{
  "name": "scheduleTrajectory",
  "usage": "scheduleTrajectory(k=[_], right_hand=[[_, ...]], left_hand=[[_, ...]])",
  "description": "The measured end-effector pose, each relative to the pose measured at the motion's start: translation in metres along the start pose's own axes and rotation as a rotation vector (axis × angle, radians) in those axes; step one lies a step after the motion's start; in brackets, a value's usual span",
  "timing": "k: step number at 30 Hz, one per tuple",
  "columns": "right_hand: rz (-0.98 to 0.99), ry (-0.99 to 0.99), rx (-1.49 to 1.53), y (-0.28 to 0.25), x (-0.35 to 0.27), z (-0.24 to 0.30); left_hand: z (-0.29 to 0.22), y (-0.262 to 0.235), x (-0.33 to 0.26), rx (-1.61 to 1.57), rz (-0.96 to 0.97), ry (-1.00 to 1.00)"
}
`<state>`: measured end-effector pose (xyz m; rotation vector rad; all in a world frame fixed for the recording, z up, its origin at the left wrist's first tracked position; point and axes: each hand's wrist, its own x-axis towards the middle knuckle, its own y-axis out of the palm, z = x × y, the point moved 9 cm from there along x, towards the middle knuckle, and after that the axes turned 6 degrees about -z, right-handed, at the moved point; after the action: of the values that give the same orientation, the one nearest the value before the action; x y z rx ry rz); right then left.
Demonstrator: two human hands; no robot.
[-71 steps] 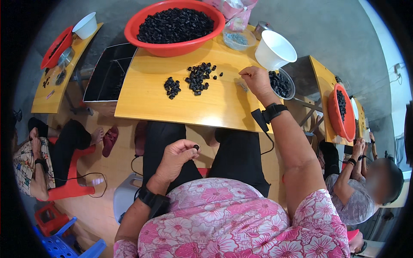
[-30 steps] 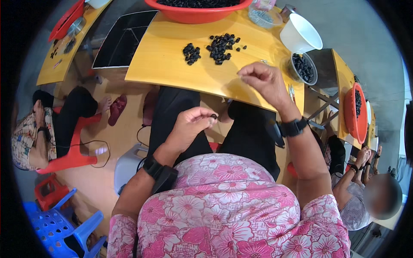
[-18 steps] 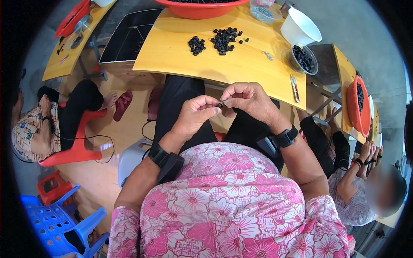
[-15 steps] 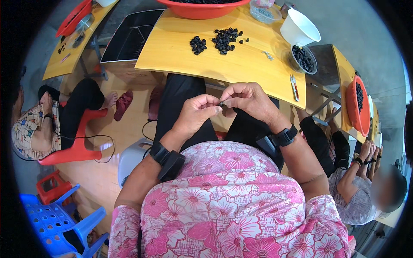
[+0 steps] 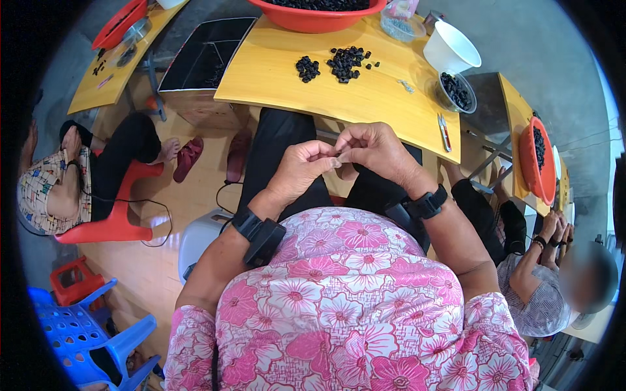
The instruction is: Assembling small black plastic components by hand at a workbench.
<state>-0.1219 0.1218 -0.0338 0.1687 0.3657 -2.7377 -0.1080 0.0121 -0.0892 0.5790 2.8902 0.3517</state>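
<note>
Just off the near edge of the yellow table [image 5: 280, 85], my left hand [image 5: 298, 171] and my right hand [image 5: 378, 155] meet over my lap. Thumbs and fingertips of both are pinched together on one small black part [image 5: 338, 155], mostly hidden by the fingers. On the tabletop lie a small pile of black parts [image 5: 307, 69] and a larger pile [image 5: 347, 64] beside it. A few small silvery pieces [image 5: 406, 86] rest further right. Snips with red handles [image 5: 445, 133] lie at the table's right end.
A red basin [image 5: 319, 22] of black parts stands at the far edge. To the right are a clear tub of silvery pieces [image 5: 399, 29], a white bowl [image 5: 452, 47] and a clear tub [image 5: 455, 92] of black parts. People sit at both sides; a blue chair [image 5: 85, 335] stands lower left.
The black part between my fingertips showed more before and is now mostly covered. My hands stay pinched together; the view has shifted slightly.
</note>
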Motion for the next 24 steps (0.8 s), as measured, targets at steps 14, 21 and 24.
scheduleTrajectory(k=[14,21,24], right_hand=[[-0.218,-0.098,-0.057,-0.008,-0.010,-0.002],[-0.238,-0.272,-0.300,-0.004,-0.015,0.019],[-0.275,-0.548,-0.479,0.000,-0.021,0.035]], left_hand=[[0.002,-0.006,-0.001,-0.083,-0.015,-0.027],[0.003,-0.009,0.002,-0.102,-0.047,-0.036],[0.003,-0.008,0.005,-0.141,-0.037,-0.027]])
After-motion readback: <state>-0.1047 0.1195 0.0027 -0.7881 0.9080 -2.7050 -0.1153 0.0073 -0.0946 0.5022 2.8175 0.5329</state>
